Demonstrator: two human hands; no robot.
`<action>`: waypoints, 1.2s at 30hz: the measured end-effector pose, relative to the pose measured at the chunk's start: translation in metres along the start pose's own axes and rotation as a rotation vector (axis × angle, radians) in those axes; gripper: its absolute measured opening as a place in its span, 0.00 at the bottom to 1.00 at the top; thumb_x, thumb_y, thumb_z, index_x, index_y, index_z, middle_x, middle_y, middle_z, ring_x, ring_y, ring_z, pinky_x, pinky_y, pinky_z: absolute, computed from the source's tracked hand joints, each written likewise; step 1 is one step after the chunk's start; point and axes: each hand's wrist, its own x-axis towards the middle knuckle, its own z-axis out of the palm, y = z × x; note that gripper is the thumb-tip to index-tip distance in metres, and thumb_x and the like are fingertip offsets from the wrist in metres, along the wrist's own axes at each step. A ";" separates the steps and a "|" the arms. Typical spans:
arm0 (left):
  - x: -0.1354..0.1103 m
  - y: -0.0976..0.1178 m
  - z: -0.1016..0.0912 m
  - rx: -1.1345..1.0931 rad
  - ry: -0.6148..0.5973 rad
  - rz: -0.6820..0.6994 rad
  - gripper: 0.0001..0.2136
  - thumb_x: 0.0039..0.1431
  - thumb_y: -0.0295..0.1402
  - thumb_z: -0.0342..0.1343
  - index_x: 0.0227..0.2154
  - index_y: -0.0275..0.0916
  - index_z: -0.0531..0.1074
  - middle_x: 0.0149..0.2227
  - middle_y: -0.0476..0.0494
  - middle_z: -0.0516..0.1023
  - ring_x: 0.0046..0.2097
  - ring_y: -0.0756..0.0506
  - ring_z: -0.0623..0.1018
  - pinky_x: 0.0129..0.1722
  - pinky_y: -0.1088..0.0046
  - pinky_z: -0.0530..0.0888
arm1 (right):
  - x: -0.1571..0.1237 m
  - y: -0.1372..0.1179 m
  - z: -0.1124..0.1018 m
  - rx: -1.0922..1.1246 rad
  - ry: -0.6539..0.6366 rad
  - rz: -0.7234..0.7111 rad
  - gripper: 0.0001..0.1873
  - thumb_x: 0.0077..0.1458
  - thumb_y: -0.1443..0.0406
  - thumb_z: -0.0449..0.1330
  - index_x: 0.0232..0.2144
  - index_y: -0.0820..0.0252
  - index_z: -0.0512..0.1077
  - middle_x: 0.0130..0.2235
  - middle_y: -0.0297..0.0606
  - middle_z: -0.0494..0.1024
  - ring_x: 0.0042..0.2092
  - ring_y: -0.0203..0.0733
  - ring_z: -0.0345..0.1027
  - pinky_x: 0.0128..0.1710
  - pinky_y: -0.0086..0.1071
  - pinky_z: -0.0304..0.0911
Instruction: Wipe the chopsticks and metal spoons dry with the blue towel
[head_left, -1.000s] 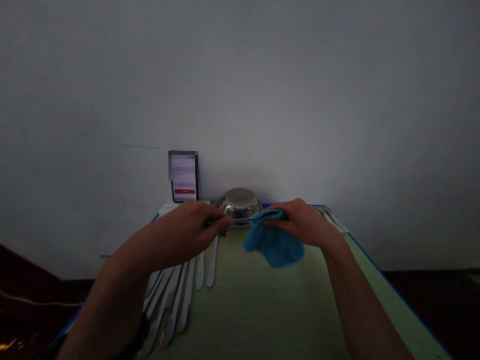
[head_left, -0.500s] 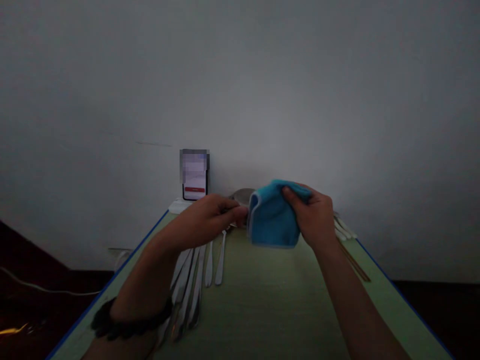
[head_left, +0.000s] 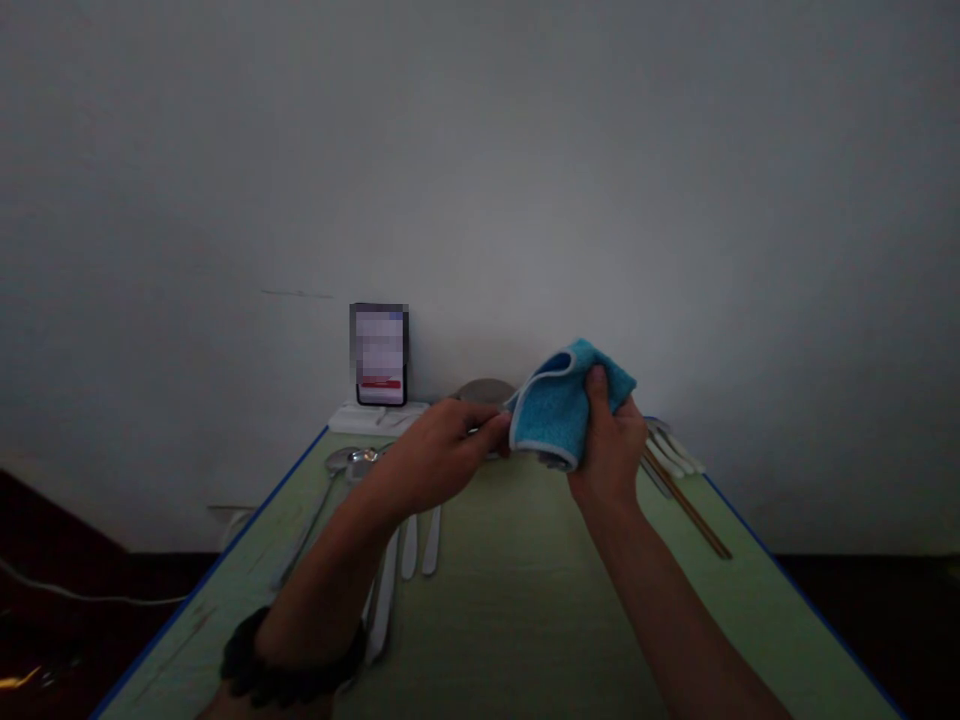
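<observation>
My right hand (head_left: 611, 440) is closed on a folded blue cloth (head_left: 551, 410) with a pale edging, its thumb pressed over the top. My left hand (head_left: 450, 450) pinches something thin at the cloth's left edge; the fingers hide most of it, so its kind cannot be made out. A small greyish part (head_left: 555, 462) pokes out below the cloth. Both hands are raised over the green table (head_left: 525, 600). Behind the left fingertips stands a round greyish dish (head_left: 486, 390), partly covered.
Under my left forearm lie several pieces of metal cutlery (head_left: 386, 600), with a long-handled spoon (head_left: 307, 530) farther left. Wooden chopsticks (head_left: 694, 505) and white-handled utensils (head_left: 675, 450) lie at the right edge. A phone (head_left: 381, 355) leans on the wall behind a white tray (head_left: 360, 420).
The cloth has turned and folded further round in my right hand, which has shifted slightly left. My left hand has moved a little right; spoons at the left now show.
</observation>
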 end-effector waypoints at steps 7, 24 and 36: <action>0.005 0.000 0.006 0.027 -0.004 -0.027 0.15 0.57 0.34 0.42 0.21 0.35 0.68 0.19 0.52 0.66 0.22 0.52 0.66 0.25 0.77 0.60 | -0.007 0.007 0.004 0.121 -0.101 0.183 0.17 0.44 0.55 0.59 0.35 0.60 0.70 0.29 0.32 0.74 0.28 0.33 0.66 0.29 0.30 0.64; -0.010 -0.010 -0.018 0.119 -0.135 -0.027 0.19 0.59 0.42 0.40 0.24 0.38 0.72 0.22 0.51 0.69 0.26 0.51 0.69 0.27 0.77 0.62 | 0.037 -0.029 -0.034 -0.685 -0.782 -0.323 0.12 0.53 0.58 0.53 0.28 0.59 0.70 0.26 0.30 0.71 0.29 0.32 0.62 0.29 0.26 0.56; -0.006 -0.017 -0.012 -0.127 -0.083 -0.009 0.20 0.59 0.42 0.40 0.23 0.36 0.70 0.19 0.52 0.63 0.22 0.53 0.62 0.22 0.80 0.59 | -0.011 0.002 -0.002 -0.226 -0.044 -0.085 0.23 0.53 0.49 0.47 0.17 0.56 0.49 0.18 0.26 0.49 0.19 0.30 0.43 0.17 0.26 0.42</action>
